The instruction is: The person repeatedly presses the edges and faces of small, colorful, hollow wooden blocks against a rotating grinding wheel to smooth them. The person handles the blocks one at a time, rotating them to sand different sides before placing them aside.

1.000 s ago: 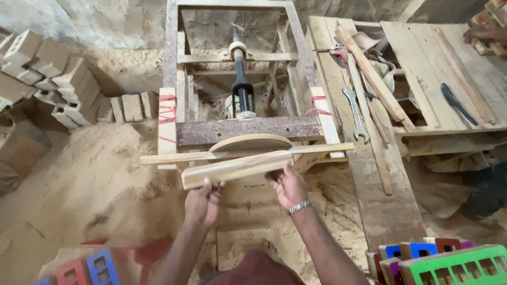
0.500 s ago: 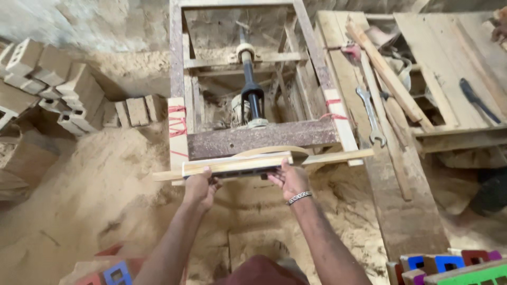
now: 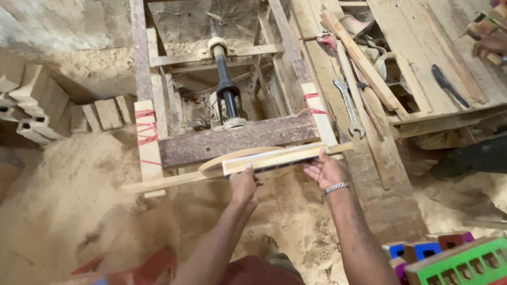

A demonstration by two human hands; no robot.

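2 hands (image 3: 285, 182) now gripping wooden strip (image 3: 274, 158) ends, strip raised against crossbeam (image 3: 237, 140)

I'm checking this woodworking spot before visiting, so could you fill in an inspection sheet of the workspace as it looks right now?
Surface: rough wooden frame with a dark crossbeam, coated in sawdust.
Job's things: pale wooden strip lying along the crossbeam's front edge, above a curved wooden piece.
Clutter: spanner, loose planks, dark hand tool on the side bench.
Grips: left hand and right hand both hold the strip.
Cables: nothing seen; red cord binds the frame.
Surroundings: sawdust heap, stacked wooden blocks, motor, colourful crates, another person's hand.
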